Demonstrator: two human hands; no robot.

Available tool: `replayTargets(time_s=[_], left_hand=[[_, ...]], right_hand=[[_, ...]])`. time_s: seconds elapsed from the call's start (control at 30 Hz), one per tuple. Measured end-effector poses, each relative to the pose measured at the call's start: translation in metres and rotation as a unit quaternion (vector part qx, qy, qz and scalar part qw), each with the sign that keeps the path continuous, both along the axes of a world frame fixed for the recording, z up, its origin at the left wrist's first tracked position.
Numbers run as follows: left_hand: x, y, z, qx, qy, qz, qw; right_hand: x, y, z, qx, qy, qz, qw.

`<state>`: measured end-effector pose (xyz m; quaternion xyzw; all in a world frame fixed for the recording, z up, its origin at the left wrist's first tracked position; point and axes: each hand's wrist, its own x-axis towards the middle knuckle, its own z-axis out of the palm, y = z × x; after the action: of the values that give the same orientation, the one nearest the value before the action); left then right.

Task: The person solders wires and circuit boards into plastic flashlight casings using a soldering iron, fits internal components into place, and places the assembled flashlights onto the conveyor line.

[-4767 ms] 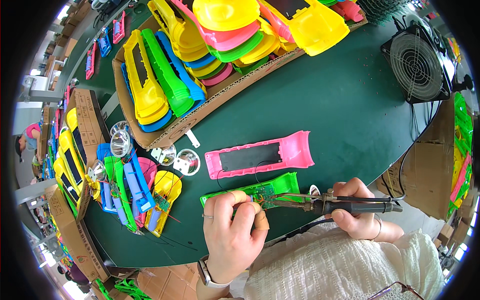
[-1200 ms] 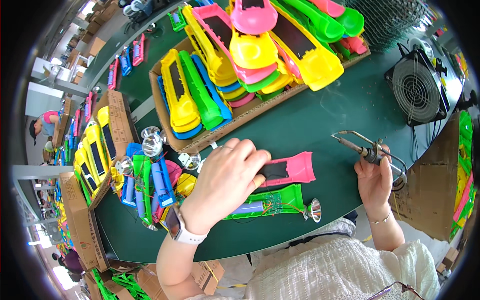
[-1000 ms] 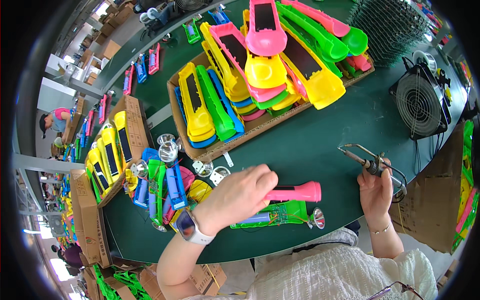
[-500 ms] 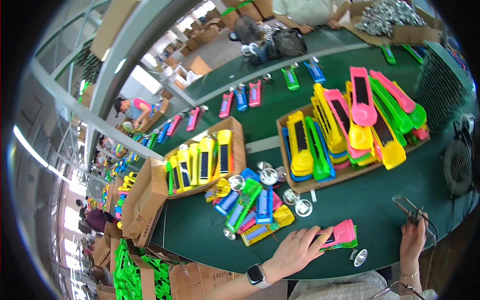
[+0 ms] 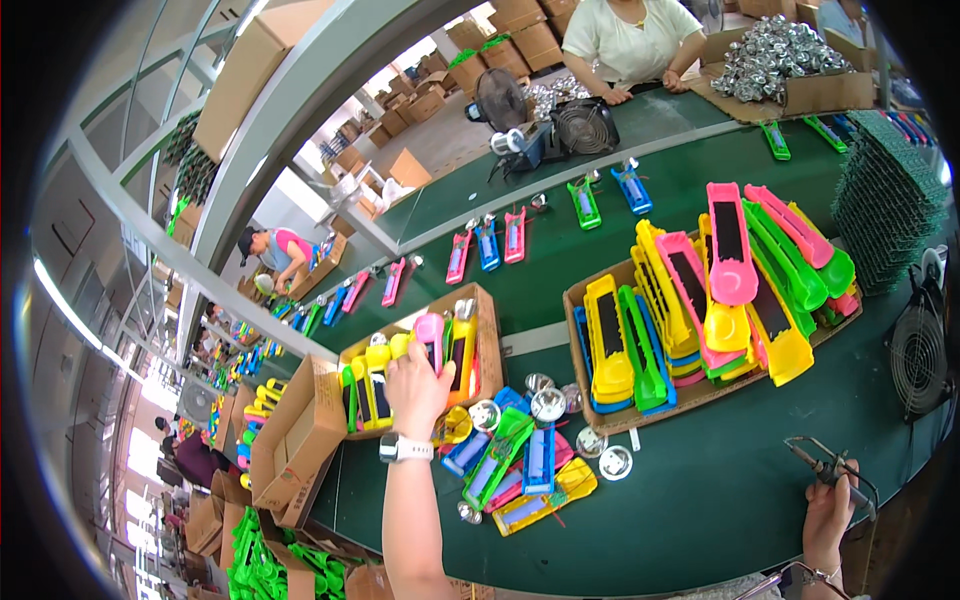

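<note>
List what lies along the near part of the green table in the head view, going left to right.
Open cardboard box → left hand holding a pink flashlight shell → loose pile of coloured shells → silver reflector cup → right hand on the soldering iron.

Bright, even daylight fills the hall; windows at the far left blow out white. Shadows are soft. Fisheye bends edges toward a black rim, where detail blurs slightly.
</note>
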<state>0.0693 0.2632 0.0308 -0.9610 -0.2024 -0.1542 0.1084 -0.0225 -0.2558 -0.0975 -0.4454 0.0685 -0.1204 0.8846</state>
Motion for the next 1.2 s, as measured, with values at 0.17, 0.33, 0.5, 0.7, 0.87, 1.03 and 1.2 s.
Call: replayTargets(time_s=[0.17, 0.33, 0.5, 0.7, 0.87, 1.03, 1.2], left_hand=[[0.091, -0.036, 0.031, 0.025, -0.013, -0.152, 0.988], [0.227, 0.021, -0.012, -0.048, 0.057, 0.010, 0.997], [0.272, 0.177, -0.085, -0.061, -0.043, 0.123, 0.990], [0.289, 0.021, -0.031, -0.180, -0.040, 0.097, 0.978], [0.208, -0.014, 0.083, -0.174, -0.143, -0.130, 0.966], [0.022, -0.124, 0.103, -0.250, 0.003, -0.369, 0.895], [-0.102, -0.203, 0.001, -0.222, 0.214, -0.507, 0.805]], right_hand=[[-0.002, 0.006, 0.016, -0.006, 0.044, -0.057, 0.997], [0.001, -0.023, -0.034, 0.011, 0.015, 0.002, 1.000], [-0.014, 0.002, -0.018, -0.031, 0.051, -0.047, 0.997], [-0.019, -0.011, -0.007, -0.037, 0.032, -0.057, 0.997], [0.003, 0.009, 0.020, -0.011, -0.004, 0.015, 1.000], [0.004, 0.003, 0.012, 0.119, -0.002, -0.015, 0.993], [0.006, 0.007, 0.016, 0.151, -0.015, -0.013, 0.988]])
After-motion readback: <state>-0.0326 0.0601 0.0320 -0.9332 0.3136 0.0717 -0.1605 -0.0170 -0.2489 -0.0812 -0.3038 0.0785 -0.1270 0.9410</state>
